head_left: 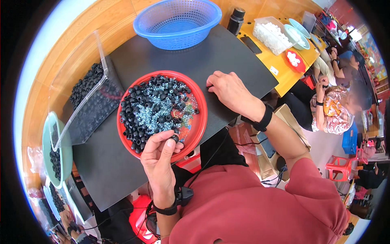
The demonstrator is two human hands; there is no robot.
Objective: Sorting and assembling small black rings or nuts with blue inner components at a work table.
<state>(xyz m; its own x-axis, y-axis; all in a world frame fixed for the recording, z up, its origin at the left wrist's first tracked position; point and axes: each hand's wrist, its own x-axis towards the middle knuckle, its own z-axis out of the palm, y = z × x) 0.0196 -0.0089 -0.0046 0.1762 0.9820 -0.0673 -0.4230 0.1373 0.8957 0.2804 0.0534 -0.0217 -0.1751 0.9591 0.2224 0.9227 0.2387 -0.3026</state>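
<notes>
A red round tray on the dark table holds many small black plastic pieces and a heap of short metal springs. My left hand is over the tray's near rim, its thumb and fingertips pinching a small round black plastic piece. To the right of the tray, my right hand rests low at the tabletop with fingers curled. Its fingertips close on a small black plastic piece, partly hidden by them.
A blue basket stands at the back of the table. On the left are a clear bin of black pieces and a pale green basin. A yellow table holds a phone and white parts. People sit at right.
</notes>
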